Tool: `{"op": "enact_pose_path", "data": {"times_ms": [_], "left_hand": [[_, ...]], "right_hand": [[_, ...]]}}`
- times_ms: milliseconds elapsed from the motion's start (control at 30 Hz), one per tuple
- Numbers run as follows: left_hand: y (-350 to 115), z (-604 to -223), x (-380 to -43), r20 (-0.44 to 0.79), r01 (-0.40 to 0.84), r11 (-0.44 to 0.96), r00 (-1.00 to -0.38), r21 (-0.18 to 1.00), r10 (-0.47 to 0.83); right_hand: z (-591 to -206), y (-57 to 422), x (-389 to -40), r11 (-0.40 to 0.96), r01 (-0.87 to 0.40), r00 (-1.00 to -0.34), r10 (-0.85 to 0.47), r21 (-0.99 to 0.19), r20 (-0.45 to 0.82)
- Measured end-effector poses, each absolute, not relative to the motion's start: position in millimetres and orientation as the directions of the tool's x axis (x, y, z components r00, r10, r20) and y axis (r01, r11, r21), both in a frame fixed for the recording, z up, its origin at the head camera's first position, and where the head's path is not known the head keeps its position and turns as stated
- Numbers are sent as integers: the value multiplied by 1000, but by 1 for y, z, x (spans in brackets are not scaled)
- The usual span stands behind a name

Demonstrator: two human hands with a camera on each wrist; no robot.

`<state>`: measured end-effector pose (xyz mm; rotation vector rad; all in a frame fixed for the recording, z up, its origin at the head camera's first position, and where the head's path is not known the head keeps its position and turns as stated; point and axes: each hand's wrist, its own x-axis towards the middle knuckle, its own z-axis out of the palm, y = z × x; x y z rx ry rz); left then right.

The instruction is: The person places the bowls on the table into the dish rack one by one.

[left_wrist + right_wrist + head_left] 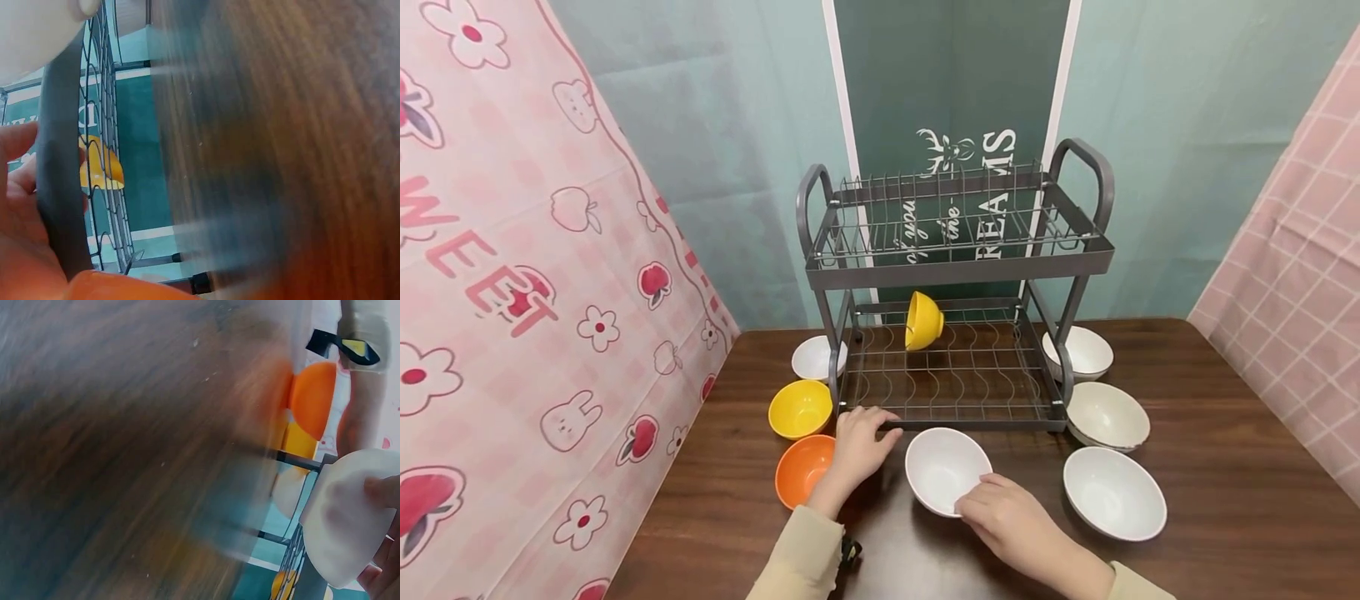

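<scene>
A dark grey two-tier dish rack [958,271] stands on the table. My left hand [859,442] grips its lower front rail [61,162] near the left corner, with fingers showing on both sides of the rail in the left wrist view. My right hand [1011,521] holds a white bowl [946,471] by the right side of its rim, in front of the rack. In the right wrist view this white bowl [350,512] shows its outside, with the thumb against it. A yellow bowl [925,322] stands tilted on its side in the lower tier.
Left of the rack are a small white bowl [817,358], a yellow bowl [801,408] and an orange bowl [801,471], partly behind my left arm. On the right are a white bowl [1086,352], a cream bowl [1108,415] and another white bowl [1115,493]. The upper tier [955,221] has wire slots.
</scene>
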<state>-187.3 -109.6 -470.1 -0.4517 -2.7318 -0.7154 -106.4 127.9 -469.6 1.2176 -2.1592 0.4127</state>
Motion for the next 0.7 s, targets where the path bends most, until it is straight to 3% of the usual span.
{"op": "enact_pose_path", "data": {"times_ms": [200, 367, 533, 700], "left_hand": [[-105, -463, -181, 361, 342, 633, -927, 694, 104], [-95, -451, -163, 259, 252, 369, -965, 895, 32], [-85, -441, -146, 136, 140, 173, -990, 975, 36], [-79, -435, -138, 19, 23, 87, -998, 996, 56]], "right_hand": [[-469, 130, -104, 542, -840, -384, -629, 27, 676], [-468, 128, -105, 541, -840, -361, -612, 38, 704], [-465, 126, -107, 546, -836, -346, -606, 59, 716], [-463, 125, -107, 549, -834, -351, -604, 55, 715]]}}
